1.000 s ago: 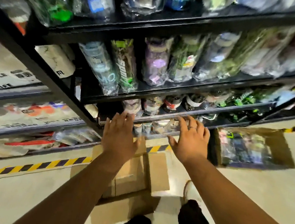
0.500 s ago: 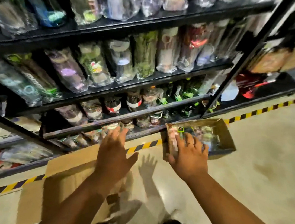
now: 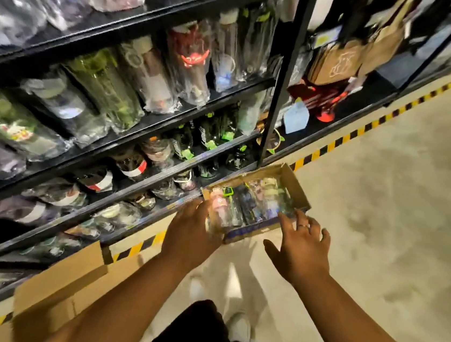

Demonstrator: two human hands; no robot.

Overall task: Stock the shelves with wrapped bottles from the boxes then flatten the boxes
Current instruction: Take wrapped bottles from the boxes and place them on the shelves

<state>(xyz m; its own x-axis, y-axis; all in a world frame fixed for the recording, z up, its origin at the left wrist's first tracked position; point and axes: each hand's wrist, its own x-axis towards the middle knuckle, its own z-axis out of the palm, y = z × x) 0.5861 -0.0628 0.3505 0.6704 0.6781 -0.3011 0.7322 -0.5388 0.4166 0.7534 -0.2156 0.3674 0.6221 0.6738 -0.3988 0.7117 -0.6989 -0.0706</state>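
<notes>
Box (image 3: 298,189) of wrapped bottles (image 3: 251,204): now reached, shelf (image 3: 157,18) left behind. Left grip (image 3: 191,234) is laid against the nearest bottle, closure indiscernible; right grip (image 3: 302,252) is spread.

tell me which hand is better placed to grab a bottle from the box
Left, probably. The left hand lies against the pink-capped bottle in the box; the right hand hovers spread by its near wall.
</notes>
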